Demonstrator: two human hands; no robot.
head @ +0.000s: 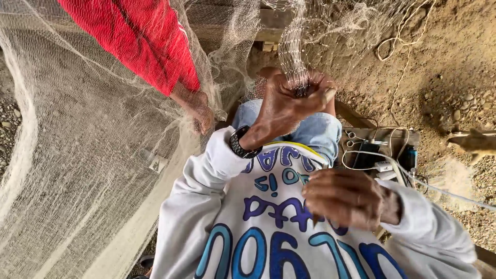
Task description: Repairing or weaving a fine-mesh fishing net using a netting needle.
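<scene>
Left hand (287,103) fingers pinch a bunched strand of fishing net (294,57), pulled taut above them for working. Right hand (349,199) fingers curled together near the chest, grip contents unclear. Another person's hand (199,108) touches the net leftward.

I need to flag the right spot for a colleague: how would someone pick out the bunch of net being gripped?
Start at the wide pale fishing net draped across the left. Follow it right to the narrow gathered strand of mesh hanging down at top centre. The left hand, with a black wristwatch, pinches its lower end; unlike the spread netting, it is bunched tight.
</scene>
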